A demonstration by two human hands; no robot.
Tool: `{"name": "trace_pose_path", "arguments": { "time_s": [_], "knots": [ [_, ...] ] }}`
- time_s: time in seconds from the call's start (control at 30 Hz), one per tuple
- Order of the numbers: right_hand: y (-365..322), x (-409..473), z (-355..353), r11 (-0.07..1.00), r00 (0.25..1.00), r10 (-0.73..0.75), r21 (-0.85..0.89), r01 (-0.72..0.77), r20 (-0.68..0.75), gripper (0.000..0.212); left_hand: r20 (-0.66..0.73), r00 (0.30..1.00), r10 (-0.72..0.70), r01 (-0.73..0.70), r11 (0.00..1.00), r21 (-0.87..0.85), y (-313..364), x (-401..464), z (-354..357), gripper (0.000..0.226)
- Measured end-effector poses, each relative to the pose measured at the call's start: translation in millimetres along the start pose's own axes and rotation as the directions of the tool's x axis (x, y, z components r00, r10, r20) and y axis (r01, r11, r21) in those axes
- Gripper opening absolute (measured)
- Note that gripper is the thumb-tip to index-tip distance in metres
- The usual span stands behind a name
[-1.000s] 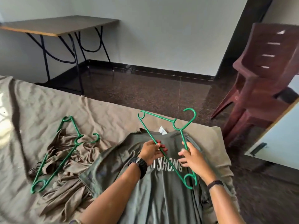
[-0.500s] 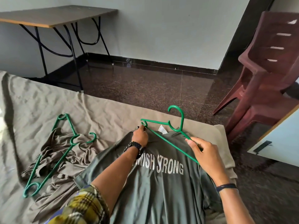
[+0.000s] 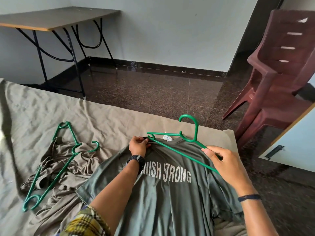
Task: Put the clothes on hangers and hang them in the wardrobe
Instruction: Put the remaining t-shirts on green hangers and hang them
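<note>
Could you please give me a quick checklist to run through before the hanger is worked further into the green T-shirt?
1. Left hand pinches the T-shirt at the collar: ok.
2. Right hand grips the hanger by its lower bar: ok.
3. Hanger's left end inside the neck opening: cannot tell, the left hand hides it.
4. Hanger's right end under the cloth: not ok, the bar lies above the shirt.
5. Hook clear of the fabric: ok.
6. Second hanger lies apart on the brown garment: ok.

Left hand (image 3: 137, 147) fingers pinched, right hand (image 3: 226, 165) fingers curled in grip, forearms extended
</note>
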State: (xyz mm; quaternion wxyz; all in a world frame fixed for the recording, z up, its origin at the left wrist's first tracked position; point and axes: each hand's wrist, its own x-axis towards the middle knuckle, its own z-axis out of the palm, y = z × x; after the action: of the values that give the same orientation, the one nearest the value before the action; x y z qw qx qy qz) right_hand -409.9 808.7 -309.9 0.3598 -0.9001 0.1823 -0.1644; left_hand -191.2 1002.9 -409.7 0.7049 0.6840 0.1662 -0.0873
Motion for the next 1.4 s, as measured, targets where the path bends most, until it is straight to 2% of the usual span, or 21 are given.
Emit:
{"name": "trace_pose_path", "arguments": {
  "time_s": [0.1, 0.17, 0.27, 0.33, 0.4, 0.47, 0.67, 0.73, 0.8, 0.93, 1.13, 1.3, 1.4],
  "knots": [
    [0, -3, 1, 1.000, 1.000, -0.017, -0.026, 0.017, -0.002, 0.031, 0.008, 1.000, 0.004, -0.004, 0.998, 0.068, 1, 0, -6, 0.022],
    [0, -5, 2, 0.999, 1.000, -0.019, -0.038, 0.019, 0.000, 0.028, 0.014, 0.999, 0.039, -0.041, 0.986, 0.163, 5, -2, -7, 0.020],
    [0, -5, 4, 0.998, 1.000, -0.016, -0.058, 0.017, 0.016, 0.027, 0.102, 0.991, 0.087, -0.114, 0.950, 0.290, 14, -6, -6, 0.038],
    [-2, -3, 3, 0.997, 0.999, -0.020, -0.079, 0.022, 0.027, 0.025, 0.193, 0.968, 0.158, -0.226, 0.884, 0.410, 19, -7, -8, 0.046],
    [-5, 0, 3, 0.992, 0.998, -0.026, -0.120, 0.032, 0.049, 0.026, 0.309, 0.921, 0.237, -0.373, 0.765, 0.526, 24, -10, -10, 0.052],
    [-7, 5, 4, 0.988, 0.996, -0.033, -0.149, 0.045, 0.079, 0.028, 0.399, 0.874, 0.279, -0.474, 0.672, 0.569, 29, -15, -12, 0.054],
    [-31, 22, -3, 0.986, 0.970, 0.021, -0.166, 0.020, 0.243, 0.018, 0.540, 0.785, 0.303, -0.599, 0.595, 0.537, 47, -33, -35, 0.050],
    [-42, 29, -14, 0.995, 0.952, 0.033, -0.095, -0.004, 0.304, 0.015, 0.547, 0.764, 0.342, -0.626, 0.598, 0.501, 53, -34, -48, 0.048],
    [-56, 32, -28, 0.999, 0.937, 0.029, -0.028, -0.020, 0.349, 0.020, 0.570, 0.743, 0.352, -0.648, 0.591, 0.481, 61, -35, -60, 0.045],
    [-82, 29, -49, 1.000, 0.920, 0.020, -0.001, -0.022, 0.391, 0.023, 0.693, 0.667, 0.273, -0.711, 0.509, 0.485, 79, -48, -78, 0.038],
    [-91, 14, -48, 1.000, 0.914, 0.020, 0.004, -0.023, 0.405, 0.024, 0.792, 0.584, 0.179, -0.733, 0.537, 0.419, 88, -63, -79, 0.042],
    [-76, 11, -50, 0.994, 0.929, 0.016, 0.092, -0.053, 0.370, 0.024, 0.758, 0.606, 0.243, -0.735, 0.535, 0.416, 87, -59, -87, 0.039],
    [-70, 15, -52, 0.985, 0.923, 0.019, 0.150, -0.082, 0.384, 0.024, 0.766, 0.607, 0.214, -0.768, 0.409, 0.494, 84, -55, -91, 0.045]
  ]
}}
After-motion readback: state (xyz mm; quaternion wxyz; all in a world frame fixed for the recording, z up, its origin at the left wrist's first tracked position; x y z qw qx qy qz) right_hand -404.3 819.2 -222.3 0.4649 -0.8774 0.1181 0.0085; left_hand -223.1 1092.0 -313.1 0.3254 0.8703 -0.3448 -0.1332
